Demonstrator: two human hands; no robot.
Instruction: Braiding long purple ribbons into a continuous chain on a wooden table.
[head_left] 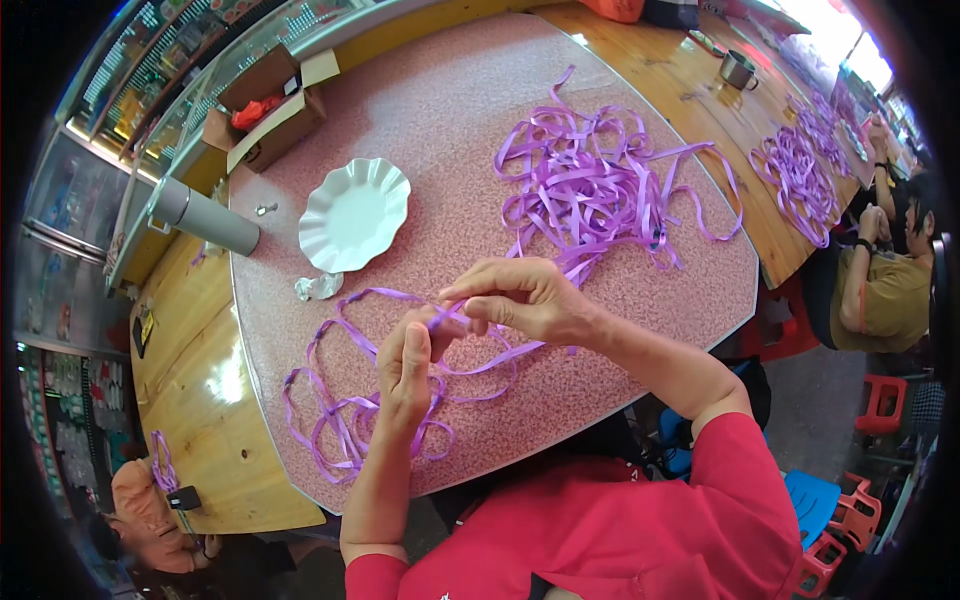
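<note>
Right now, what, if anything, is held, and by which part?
Purple ribbon, pinched by the left hand and right hand, apparently partway along, between the loose loops and the heap.

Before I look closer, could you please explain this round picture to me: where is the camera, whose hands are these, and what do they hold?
There is no machine here. A person in a red shirt works with bare hands. The camera sits on that person's head and looks down; its very wide lens bends straight edges.

The left hand and right hand meet above the pink table, fingertips pinching a purple ribbon. Loose loops lie near the left hand, and a tangled pile lies beyond the right.

Also on the table are a wavy white plate, a crumpled white scrap beside it, a grey flask by the left edge, and, farther away, an open box.
</note>
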